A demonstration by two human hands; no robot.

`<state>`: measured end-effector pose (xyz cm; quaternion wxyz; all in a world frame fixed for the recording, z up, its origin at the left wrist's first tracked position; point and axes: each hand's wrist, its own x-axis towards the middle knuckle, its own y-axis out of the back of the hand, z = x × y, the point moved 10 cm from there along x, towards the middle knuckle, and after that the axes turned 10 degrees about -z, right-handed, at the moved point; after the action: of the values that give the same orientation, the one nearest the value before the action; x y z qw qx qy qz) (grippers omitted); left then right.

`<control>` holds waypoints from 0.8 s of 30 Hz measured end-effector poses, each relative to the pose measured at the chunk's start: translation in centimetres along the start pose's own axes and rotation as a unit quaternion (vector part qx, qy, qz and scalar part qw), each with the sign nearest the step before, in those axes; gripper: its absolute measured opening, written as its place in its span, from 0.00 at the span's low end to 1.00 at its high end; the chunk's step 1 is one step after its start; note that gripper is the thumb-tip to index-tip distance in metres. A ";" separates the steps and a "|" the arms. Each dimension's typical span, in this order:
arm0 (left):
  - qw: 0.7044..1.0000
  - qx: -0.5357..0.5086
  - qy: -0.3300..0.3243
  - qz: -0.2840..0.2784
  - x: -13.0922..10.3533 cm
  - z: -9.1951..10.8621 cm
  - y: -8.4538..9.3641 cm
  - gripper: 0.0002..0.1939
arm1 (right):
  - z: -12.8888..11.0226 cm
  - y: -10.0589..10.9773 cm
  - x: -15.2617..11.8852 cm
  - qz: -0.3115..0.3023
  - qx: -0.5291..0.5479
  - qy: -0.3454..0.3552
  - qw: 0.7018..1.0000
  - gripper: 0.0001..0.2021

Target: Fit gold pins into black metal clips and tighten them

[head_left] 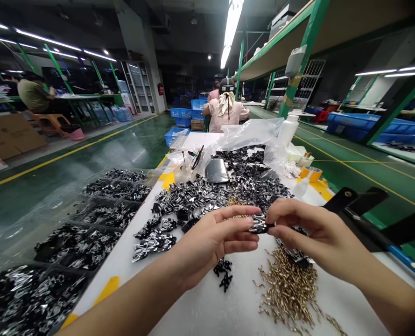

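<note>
Over the white table (200,308), my left hand (224,233) and my right hand (305,228) meet at a small black-and-silver part (259,224). The left thumb and fingers pinch its left side. Thumb and index finger of my right hand close on its black right end; whether they hold a second piece there is hidden. Below the right hand lies a heap of small wavy brass-coloured pieces (287,289). A few small black pieces (224,275) rest under the left hand. Behind both hands spreads a big pile of similar black-and-silver parts (193,198).
Trays (84,238) of black-and-silver parts line the left side. Farther back are a dark phone-like slab (217,171), a white bottle (287,133), an orange tape roll (310,174) and plastic sheeting (252,130). Black brackets (354,205) stand at right. Another person (226,112) sits ahead.
</note>
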<state>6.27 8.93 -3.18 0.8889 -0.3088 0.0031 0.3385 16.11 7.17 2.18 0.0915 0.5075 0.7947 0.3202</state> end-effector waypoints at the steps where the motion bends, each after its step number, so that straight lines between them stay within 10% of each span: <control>1: 1.000 0.004 -0.002 -0.002 0.0 0.1 0.0 0.13 | 0.3 0.1 0.0 0.004 0.007 -0.007 1.000 0.03; 24: 0.991 0.129 -0.026 0.011 0.4 0.4 0.3 0.20 | 0.2 -0.5 0.7 0.018 -0.054 -0.014 0.998 0.01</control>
<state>6.29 9.56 -3.15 0.9172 -0.1828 0.0268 0.3530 15.48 7.71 1.81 0.1242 0.5209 0.7655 0.3567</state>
